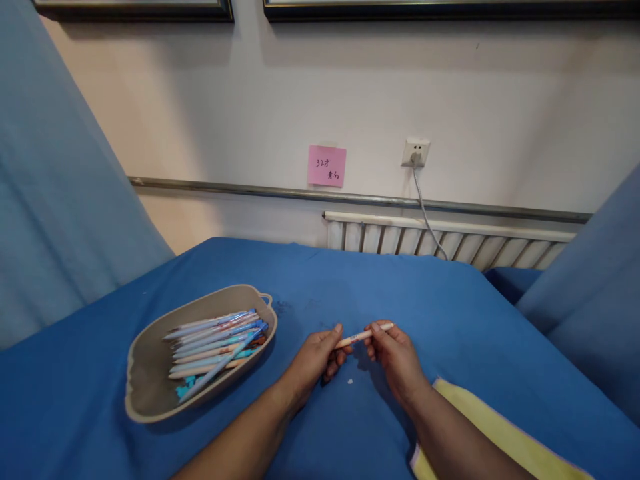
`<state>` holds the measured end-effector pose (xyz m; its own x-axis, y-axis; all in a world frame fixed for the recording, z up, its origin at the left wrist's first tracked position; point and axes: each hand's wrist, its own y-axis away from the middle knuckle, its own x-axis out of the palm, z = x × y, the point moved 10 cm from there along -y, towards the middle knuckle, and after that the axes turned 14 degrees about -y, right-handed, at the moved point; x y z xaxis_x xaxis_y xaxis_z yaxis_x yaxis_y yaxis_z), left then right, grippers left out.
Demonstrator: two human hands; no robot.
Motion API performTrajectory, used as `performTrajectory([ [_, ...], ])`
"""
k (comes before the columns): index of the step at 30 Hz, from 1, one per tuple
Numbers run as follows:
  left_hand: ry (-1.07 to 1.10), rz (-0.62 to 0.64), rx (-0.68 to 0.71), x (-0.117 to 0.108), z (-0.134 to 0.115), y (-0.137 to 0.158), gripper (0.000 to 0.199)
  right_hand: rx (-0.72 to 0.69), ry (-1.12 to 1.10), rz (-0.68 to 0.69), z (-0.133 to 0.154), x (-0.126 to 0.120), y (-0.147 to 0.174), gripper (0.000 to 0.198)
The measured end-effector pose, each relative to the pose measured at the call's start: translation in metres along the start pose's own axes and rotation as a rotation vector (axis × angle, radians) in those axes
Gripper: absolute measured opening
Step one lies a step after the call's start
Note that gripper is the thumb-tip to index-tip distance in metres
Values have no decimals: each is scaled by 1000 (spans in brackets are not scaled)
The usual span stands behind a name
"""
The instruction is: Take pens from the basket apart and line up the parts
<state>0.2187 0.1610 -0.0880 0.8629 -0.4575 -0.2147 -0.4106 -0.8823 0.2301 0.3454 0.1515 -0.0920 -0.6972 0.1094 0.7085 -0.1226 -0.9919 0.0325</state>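
Bare forearms (250, 427) reach in lowest. From the left: a taupe tray (153, 363) of pens (215, 347), the left hand (320, 353) pinching a pale pen's (360, 337) one end above blue cloth (310, 287), the right hand (396, 357) pinching nearer its other, then a yellow cloth (480, 417).

pen (357, 338) smooth plastic; basket (150, 360) matt plastic; table cover (450, 313) cloth; rail (280, 193) shiny metal.

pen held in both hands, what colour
The pen is pale peach with small printed markings, head view.

Taupe basket (147, 363), yellow cloth (485, 419) on blue sheet (380, 287)
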Motion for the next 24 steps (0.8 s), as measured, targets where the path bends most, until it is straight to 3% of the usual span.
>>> performTrajectory([
  [6, -49, 2, 6, 0, 1, -1, 41, 75, -6, -58, -10, -9, -2, 28],
  [12, -112, 20, -22, 3, 2, -1, 55, 197, -51, -133, -22, -19, -1, 27],
  [18, -118, -4, 9, 0, 1, -2, 44, 181, -38, -129, -21, -17, 0, 26],
  [24, -113, 22, -18, 2, 1, -1, 58, 148, -37, -117, -17, -15, 1, 27],
])
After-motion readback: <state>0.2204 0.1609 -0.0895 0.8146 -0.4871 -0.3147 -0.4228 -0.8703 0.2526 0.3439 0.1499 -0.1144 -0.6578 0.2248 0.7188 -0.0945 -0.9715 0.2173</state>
